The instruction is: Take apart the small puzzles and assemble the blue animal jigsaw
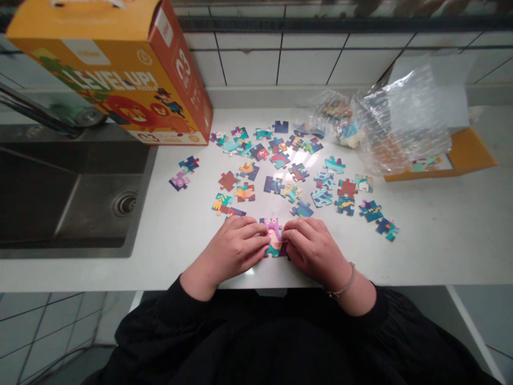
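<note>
Head: puzzle section [274,238]; visible long axis fore-aft; eyes [274,221] far.

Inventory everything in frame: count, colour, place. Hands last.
counter: 1, white, centre
loose puzzle pieces: about thirty, multicoloured, on counter
piece cluster: count unclear, multicoloured, between hands
puzzle box: 1, orange, back left
open box: 1, orange, back right
bubble wrap: count unclear, clear, over open box
plastic bag: count unclear, clear, left of wrap
sink: 1, dark grey, left
drain: 1, metallic, in sink
wall tiles: many, white, behind counter
floor tiles: several, pale, bottom corners
bracelet: 1, silvery, right wrist
sleeves: 2, black, bottom
left hand: 1, bare, cluster's left edge
right hand: 1, bare, cluster's right edge
</note>
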Demonstrator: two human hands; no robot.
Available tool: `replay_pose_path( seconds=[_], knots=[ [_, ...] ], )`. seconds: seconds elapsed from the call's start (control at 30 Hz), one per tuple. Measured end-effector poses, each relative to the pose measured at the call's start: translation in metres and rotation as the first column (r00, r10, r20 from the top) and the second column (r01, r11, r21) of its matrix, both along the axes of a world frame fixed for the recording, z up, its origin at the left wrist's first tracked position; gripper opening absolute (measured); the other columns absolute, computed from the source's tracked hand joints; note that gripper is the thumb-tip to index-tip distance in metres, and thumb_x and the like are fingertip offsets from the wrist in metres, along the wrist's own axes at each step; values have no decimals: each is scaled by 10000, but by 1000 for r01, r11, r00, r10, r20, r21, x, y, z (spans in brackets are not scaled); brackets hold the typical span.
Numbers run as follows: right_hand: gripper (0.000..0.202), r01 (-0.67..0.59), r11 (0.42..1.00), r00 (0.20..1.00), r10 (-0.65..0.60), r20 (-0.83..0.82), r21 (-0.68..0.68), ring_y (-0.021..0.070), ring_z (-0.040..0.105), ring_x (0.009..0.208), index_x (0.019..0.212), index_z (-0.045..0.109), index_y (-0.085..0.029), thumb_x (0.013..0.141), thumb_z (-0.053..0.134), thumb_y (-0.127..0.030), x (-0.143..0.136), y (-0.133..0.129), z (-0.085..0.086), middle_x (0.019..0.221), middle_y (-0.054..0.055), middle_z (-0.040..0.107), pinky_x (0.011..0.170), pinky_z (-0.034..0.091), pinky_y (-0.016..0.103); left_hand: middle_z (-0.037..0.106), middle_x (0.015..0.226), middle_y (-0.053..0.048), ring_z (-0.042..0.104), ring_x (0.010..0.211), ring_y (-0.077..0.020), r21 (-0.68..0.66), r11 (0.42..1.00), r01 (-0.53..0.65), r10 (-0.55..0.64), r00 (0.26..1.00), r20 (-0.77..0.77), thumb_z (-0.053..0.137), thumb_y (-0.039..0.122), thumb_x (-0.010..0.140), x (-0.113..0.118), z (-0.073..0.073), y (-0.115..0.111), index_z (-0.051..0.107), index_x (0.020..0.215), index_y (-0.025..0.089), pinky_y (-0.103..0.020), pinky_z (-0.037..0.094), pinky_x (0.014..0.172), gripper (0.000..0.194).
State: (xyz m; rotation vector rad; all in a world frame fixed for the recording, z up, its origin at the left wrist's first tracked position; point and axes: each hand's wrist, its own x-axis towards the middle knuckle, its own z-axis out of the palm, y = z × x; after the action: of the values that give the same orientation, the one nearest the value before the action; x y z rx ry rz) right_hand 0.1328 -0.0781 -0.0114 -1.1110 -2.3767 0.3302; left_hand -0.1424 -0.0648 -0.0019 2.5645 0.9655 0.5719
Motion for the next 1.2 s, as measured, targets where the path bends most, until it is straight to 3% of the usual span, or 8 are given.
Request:
replay_pose_path(
  seconds=[0.27,0.4,0.47,0.57,0.63,0.7,0.93,1.2],
  knots=[
    [111,-24,1000,1000,24,-17,16,263,654,1024,1105,694,-219,1083,605,-157,0,1,0,1123,85,783,930,457,431,832,1290,-60,701,1174,-298,46,999,-2,2,1000,11,709,225,1058,4,3,-1,780,1201,253,-474,509,985,161],
    [116,-30,1000,999,30,-30,6,263,656,1037,1109,689,-218,1080,605,-142,1,0,-1,1132,84,778,940,461,433,825,1225,-72,721,1154,-293,137,959,-248,237,967,93,694,209,1047,-13,7,5,759,1178,249,-475,524,1028,152],
    [121,-30,1000,999,31,-34,8,263,656,1041,1102,689,-219,1077,602,-139,0,0,-1,1135,86,778,936,460,434,805,1213,-105,717,1177,-314,157,852,-500,486,866,118,653,223,1057,-32,7,14,751,1182,231,-502,519,1078,159],
    [138,-31,999,999,32,-37,9,261,660,1046,1097,697,-226,1078,591,-140,0,0,-1,1131,84,782,935,458,433,714,1352,-226,627,1347,-416,134,592,-795,802,597,-2,618,277,1038,-65,4,34,701,1342,140,-604,453,1201,344],
    [146,-29,1000,999,29,-40,9,258,662,1047,1098,702,-229,1078,589,-138,0,0,-1,1126,81,784,937,461,433,632,1454,-292,544,1430,-488,114,426,-898,901,409,-142,665,361,1010,-84,2,46,643,1439,86,-681,376,1256,511],
    [147,-23,1000,999,23,-44,4,257,662,1051,1104,706,-228,1075,595,-136,0,0,-1,1131,81,784,941,467,433,589,1509,-300,515,1445,-513,94,354,-930,914,323,-247,670,457,1008,-97,1,56,628,1467,88,-693,382,1248,590],
    [113,71,997,997,-72,-35,-20,273,671,1057,1118,711,-210,1054,640,-150,0,-1,0,1152,88,788,950,485,441,586,1535,-251,528,1418,-515,75,351,-933,904,317,-287,666,599,979,-111,1,71,695,1424,159,-663,449,1202,627],
    [219,261,965,965,-261,36,-13,328,668,1247,1282,720,-214,1070,667,-224,0,0,-3,1332,127,775,1098,467,499,699,1335,-171,621,1320,-419,9,400,-917,911,396,-118,813,515,873,-128,-8,81,735,1147,213,-573,476,1206,414]
  ],
)
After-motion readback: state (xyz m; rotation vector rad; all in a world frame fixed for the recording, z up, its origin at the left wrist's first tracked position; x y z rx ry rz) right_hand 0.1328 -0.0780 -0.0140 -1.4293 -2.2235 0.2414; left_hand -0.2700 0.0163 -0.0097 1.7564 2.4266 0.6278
